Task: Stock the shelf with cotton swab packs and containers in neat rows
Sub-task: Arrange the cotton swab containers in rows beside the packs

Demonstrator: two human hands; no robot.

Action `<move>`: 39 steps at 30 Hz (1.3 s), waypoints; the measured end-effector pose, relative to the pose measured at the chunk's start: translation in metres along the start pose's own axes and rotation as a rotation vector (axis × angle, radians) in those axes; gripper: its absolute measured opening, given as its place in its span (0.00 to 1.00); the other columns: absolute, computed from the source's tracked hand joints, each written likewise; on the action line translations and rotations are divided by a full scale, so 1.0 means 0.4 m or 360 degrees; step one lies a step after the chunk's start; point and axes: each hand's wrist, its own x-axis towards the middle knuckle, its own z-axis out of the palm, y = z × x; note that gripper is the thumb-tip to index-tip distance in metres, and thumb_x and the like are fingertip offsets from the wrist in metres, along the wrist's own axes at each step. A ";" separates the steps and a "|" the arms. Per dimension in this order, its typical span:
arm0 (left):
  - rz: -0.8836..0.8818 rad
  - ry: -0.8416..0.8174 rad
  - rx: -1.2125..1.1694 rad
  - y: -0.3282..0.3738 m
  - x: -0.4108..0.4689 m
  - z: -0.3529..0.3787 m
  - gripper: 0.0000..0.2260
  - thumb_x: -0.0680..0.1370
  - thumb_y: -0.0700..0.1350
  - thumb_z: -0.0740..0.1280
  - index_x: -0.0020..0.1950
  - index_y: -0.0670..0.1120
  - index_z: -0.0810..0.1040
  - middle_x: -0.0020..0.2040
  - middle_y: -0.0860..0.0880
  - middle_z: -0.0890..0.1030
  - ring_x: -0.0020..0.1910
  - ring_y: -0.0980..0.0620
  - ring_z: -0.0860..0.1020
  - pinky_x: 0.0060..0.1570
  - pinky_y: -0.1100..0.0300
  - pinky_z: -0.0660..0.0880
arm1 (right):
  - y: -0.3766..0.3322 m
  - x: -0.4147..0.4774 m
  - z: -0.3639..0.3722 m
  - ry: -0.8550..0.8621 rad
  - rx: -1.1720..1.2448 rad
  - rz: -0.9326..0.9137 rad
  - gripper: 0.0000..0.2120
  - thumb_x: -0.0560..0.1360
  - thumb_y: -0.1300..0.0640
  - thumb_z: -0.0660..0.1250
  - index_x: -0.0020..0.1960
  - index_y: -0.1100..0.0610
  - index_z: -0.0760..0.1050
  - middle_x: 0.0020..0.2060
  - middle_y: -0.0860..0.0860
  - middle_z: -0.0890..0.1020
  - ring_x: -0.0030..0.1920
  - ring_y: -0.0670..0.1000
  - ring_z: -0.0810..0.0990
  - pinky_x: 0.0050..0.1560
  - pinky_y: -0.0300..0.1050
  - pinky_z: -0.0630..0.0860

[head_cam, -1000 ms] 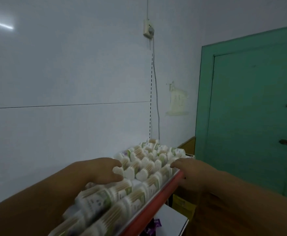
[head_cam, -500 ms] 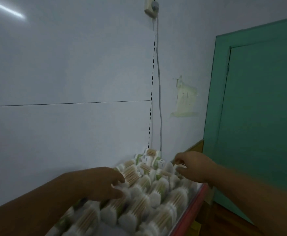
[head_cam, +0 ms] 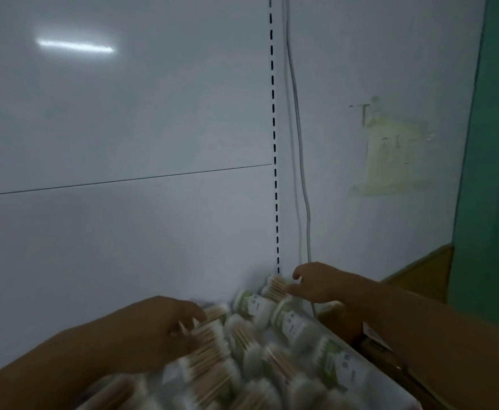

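Note:
Several cotton swab packs (head_cam: 242, 359), clear wraps with wooden sticks and green-white labels, lie in blurred rows on the white shelf (head_cam: 381, 377) at the bottom of the head view. My left hand (head_cam: 159, 329) rests on the near-left packs with its fingers bent over their ends. My right hand (head_cam: 316, 281) reaches to the shelf's far right corner. Its thumb and forefinger pinch the end of the rearmost swab pack (head_cam: 276, 287) by the back panel. Two labelled packs (head_cam: 255, 306) lie just in front of that one.
A white back panel with a slotted upright (head_cam: 275, 179) rises behind the shelf, and a grey cable (head_cam: 301, 179) hangs beside it. A yellowed paper (head_cam: 390, 152) is stuck on the wall. A green door (head_cam: 490, 173) stands at right, with a cardboard box (head_cam: 375, 347) below the shelf edge.
The view has swung closer and lower toward the back corner. My right hand moved from the shelf's front edge to the rearmost pack. My left hand slid along the packs on the left.

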 end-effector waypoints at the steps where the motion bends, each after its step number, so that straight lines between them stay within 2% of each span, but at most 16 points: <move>1: 0.0004 -0.0025 0.0019 0.022 0.002 0.003 0.15 0.76 0.62 0.62 0.62 0.64 0.72 0.50 0.67 0.75 0.46 0.73 0.74 0.48 0.77 0.69 | 0.004 0.022 0.010 -0.0016 0.0028 -0.0036 0.26 0.78 0.42 0.59 0.62 0.63 0.75 0.58 0.59 0.78 0.53 0.53 0.77 0.52 0.45 0.72; 5: -0.0025 -0.0011 -0.0059 0.061 0.014 0.035 0.18 0.73 0.66 0.60 0.58 0.61 0.77 0.50 0.63 0.79 0.45 0.70 0.75 0.44 0.77 0.69 | 0.020 0.072 0.024 0.0079 0.0148 -0.0088 0.20 0.73 0.47 0.66 0.46 0.67 0.79 0.36 0.57 0.76 0.36 0.50 0.73 0.34 0.41 0.67; 7: -0.0094 0.0057 -0.0042 0.064 0.022 0.033 0.17 0.74 0.65 0.60 0.59 0.62 0.76 0.49 0.64 0.79 0.46 0.69 0.76 0.43 0.78 0.68 | 0.039 0.083 0.016 0.0106 0.0202 -0.0133 0.21 0.73 0.47 0.67 0.46 0.67 0.80 0.37 0.58 0.79 0.37 0.50 0.75 0.35 0.41 0.69; 11: -0.0147 0.0147 -0.0052 0.069 0.043 0.029 0.10 0.76 0.58 0.63 0.57 0.61 0.77 0.49 0.65 0.78 0.46 0.68 0.76 0.44 0.76 0.69 | 0.084 0.085 -0.016 0.0292 0.0213 -0.0211 0.17 0.74 0.46 0.66 0.51 0.60 0.82 0.47 0.54 0.82 0.47 0.50 0.80 0.49 0.46 0.77; 14: -0.0182 0.0289 -0.0058 0.086 0.062 0.026 0.09 0.76 0.56 0.65 0.55 0.67 0.73 0.54 0.69 0.73 0.54 0.68 0.74 0.48 0.81 0.63 | 0.100 0.077 -0.044 0.0489 0.0392 -0.0166 0.13 0.74 0.47 0.67 0.47 0.56 0.81 0.43 0.50 0.81 0.43 0.48 0.79 0.41 0.41 0.74; 17: -0.0141 0.0511 -0.0109 0.115 0.093 0.023 0.21 0.75 0.56 0.68 0.59 0.72 0.59 0.62 0.76 0.57 0.65 0.72 0.61 0.56 0.84 0.51 | 0.075 0.050 -0.085 0.0539 0.0940 -0.0208 0.13 0.74 0.48 0.68 0.45 0.58 0.81 0.38 0.53 0.83 0.35 0.50 0.81 0.33 0.41 0.75; 20: -0.0003 0.0663 -0.0260 0.162 0.134 0.021 0.35 0.70 0.58 0.73 0.64 0.74 0.51 0.66 0.78 0.45 0.67 0.78 0.47 0.60 0.82 0.46 | 0.002 -0.004 -0.117 0.0074 0.1496 -0.0324 0.12 0.75 0.47 0.67 0.46 0.57 0.79 0.30 0.55 0.82 0.27 0.50 0.80 0.23 0.36 0.70; 22: 0.0048 0.0632 -0.0600 0.194 0.158 0.027 0.41 0.66 0.53 0.78 0.67 0.71 0.54 0.70 0.73 0.56 0.69 0.74 0.57 0.65 0.76 0.58 | -0.056 -0.035 -0.116 -0.0156 0.1494 -0.0372 0.17 0.75 0.43 0.65 0.46 0.57 0.78 0.28 0.56 0.82 0.25 0.50 0.79 0.23 0.34 0.69; 24: 0.0034 0.0660 -0.0897 0.208 0.169 0.034 0.39 0.64 0.44 0.80 0.66 0.66 0.63 0.60 0.64 0.76 0.58 0.65 0.76 0.53 0.68 0.75 | -0.088 -0.047 -0.109 -0.0247 0.1504 -0.0424 0.21 0.76 0.40 0.62 0.48 0.58 0.77 0.30 0.57 0.83 0.26 0.50 0.80 0.24 0.34 0.70; 25: -0.0013 0.0710 -0.0964 0.208 0.168 0.034 0.36 0.63 0.42 0.80 0.64 0.63 0.68 0.54 0.61 0.80 0.52 0.63 0.80 0.47 0.68 0.77 | -0.089 -0.049 -0.110 -0.0263 0.1538 -0.0418 0.22 0.77 0.39 0.60 0.49 0.58 0.76 0.31 0.57 0.84 0.27 0.50 0.81 0.25 0.34 0.71; 27: -0.0136 0.0778 -0.1147 0.199 0.160 0.030 0.29 0.62 0.39 0.81 0.58 0.56 0.75 0.48 0.56 0.84 0.46 0.58 0.82 0.42 0.66 0.78 | -0.064 -0.048 -0.109 -0.0185 0.1456 -0.0375 0.24 0.78 0.37 0.57 0.50 0.57 0.75 0.34 0.56 0.84 0.31 0.50 0.82 0.28 0.35 0.73; 29: -0.0228 0.0695 -0.1459 0.182 0.151 0.019 0.23 0.63 0.41 0.80 0.55 0.48 0.78 0.48 0.51 0.85 0.46 0.53 0.84 0.40 0.63 0.79 | -0.021 -0.040 -0.092 0.0053 0.0851 -0.0372 0.26 0.77 0.35 0.56 0.50 0.57 0.76 0.38 0.53 0.84 0.34 0.49 0.82 0.31 0.36 0.73; 32: -0.0326 0.0518 -0.1846 0.168 0.136 0.012 0.23 0.63 0.42 0.75 0.57 0.44 0.78 0.50 0.45 0.85 0.49 0.47 0.84 0.40 0.59 0.80 | 0.010 -0.040 -0.027 -0.0253 0.0133 -0.0381 0.36 0.72 0.27 0.54 0.53 0.59 0.79 0.46 0.56 0.83 0.42 0.52 0.83 0.41 0.42 0.78; 34: -0.0386 0.0517 -0.2051 0.164 0.132 0.014 0.23 0.63 0.40 0.74 0.58 0.42 0.78 0.52 0.42 0.84 0.51 0.44 0.83 0.42 0.56 0.81 | 0.013 -0.044 0.008 -0.0422 0.0136 -0.0325 0.37 0.69 0.27 0.60 0.54 0.60 0.79 0.46 0.57 0.84 0.40 0.53 0.83 0.42 0.44 0.79; 36: -0.0417 0.0515 -0.2226 0.165 0.132 0.016 0.21 0.63 0.37 0.72 0.55 0.41 0.79 0.52 0.41 0.84 0.48 0.46 0.84 0.40 0.57 0.81 | 0.018 -0.038 0.020 -0.0407 0.0298 -0.0288 0.32 0.69 0.33 0.66 0.52 0.62 0.80 0.43 0.59 0.84 0.34 0.51 0.81 0.35 0.41 0.77; 39: -0.0409 0.0474 -0.2389 0.165 0.129 0.017 0.18 0.64 0.35 0.70 0.54 0.38 0.80 0.52 0.38 0.83 0.47 0.45 0.84 0.40 0.57 0.82 | 0.032 -0.032 0.010 -0.0437 0.0682 -0.0141 0.21 0.70 0.43 0.71 0.49 0.61 0.78 0.42 0.57 0.82 0.34 0.51 0.81 0.30 0.39 0.76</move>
